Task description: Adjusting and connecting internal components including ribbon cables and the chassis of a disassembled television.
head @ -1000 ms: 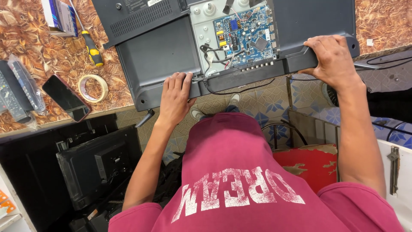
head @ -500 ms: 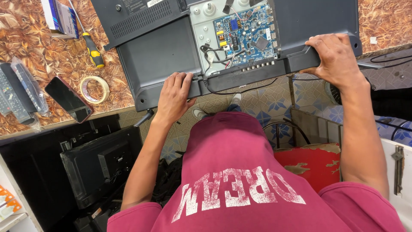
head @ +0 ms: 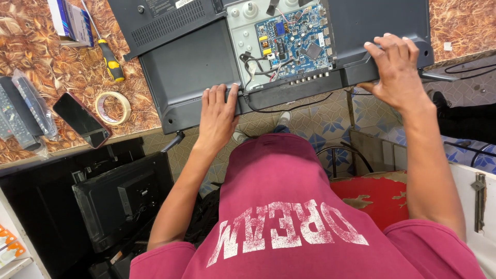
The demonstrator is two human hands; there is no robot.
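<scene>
A flat television lies face down on the patterned table, its back panel partly off so a blue circuit board shows on a white plate. My left hand grips the set's near edge left of the middle. My right hand holds the same edge near the right corner, fingers curled over the top. A black cable hangs under the edge between my hands.
On the table to the left lie a yellow-handled screwdriver, a roll of tape, a dark phone, bagged remote controls and a small box. Another dark monitor sits below the table. A red stool stands under me.
Both hands stay on the television's near edge. The view has drifted slightly; nothing else has visibly moved.
</scene>
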